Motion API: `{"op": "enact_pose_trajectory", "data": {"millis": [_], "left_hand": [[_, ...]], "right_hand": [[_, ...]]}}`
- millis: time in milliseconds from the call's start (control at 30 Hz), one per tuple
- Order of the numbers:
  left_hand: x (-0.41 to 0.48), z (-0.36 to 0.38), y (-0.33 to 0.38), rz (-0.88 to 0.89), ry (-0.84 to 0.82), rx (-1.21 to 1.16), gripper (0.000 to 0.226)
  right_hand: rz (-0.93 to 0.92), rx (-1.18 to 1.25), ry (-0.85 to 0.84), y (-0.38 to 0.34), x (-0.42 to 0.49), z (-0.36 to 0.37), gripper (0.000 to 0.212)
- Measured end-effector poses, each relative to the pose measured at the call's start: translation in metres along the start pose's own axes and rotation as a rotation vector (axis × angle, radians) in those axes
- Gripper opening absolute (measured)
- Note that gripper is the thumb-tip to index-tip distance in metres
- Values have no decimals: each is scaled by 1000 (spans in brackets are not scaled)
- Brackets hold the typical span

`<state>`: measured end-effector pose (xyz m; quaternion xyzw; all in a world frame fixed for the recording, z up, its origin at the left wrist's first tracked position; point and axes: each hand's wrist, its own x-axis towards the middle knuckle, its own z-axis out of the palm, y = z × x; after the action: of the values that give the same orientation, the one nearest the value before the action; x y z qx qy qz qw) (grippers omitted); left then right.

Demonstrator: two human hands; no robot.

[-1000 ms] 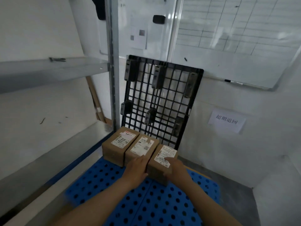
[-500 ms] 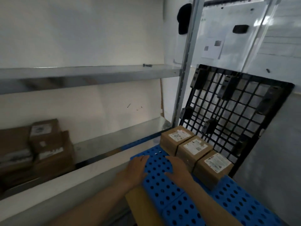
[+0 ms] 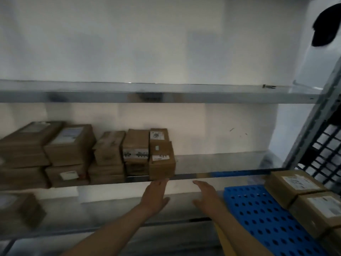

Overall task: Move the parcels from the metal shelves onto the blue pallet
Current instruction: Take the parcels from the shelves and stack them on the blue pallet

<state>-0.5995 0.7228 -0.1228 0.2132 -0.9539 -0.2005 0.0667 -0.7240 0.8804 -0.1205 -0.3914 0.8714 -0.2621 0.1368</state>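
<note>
Black plastic grid (image 3: 326, 159) at the far right edge, leaning back, cut off by the frame. Well above the grid, a dark cloth thing (image 3: 324, 28), too blurred to name, hanging against a glossy white board (image 3: 311, 67). Left of the grid, a plain white wall (image 3: 147, 43) across the whole back, with a few small dark marks (image 3: 231, 129) near the height of the grid's top. Up and left of the grid, a small metal bolt (image 3: 269, 86) lying flat. Below and left of the grid, near the bottom edge, a strip of yellow-brown board (image 3: 222, 237), mostly hidden
</note>
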Motion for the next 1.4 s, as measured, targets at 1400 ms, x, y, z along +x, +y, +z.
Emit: {"op": "enact_pose_trajectory", "data": {"millis": [1400], "left_hand": [[-99,-295,-442,-441,318,-195,87]], "right_hand": [[-334,-156,-122,-491,215,221,109]]}}
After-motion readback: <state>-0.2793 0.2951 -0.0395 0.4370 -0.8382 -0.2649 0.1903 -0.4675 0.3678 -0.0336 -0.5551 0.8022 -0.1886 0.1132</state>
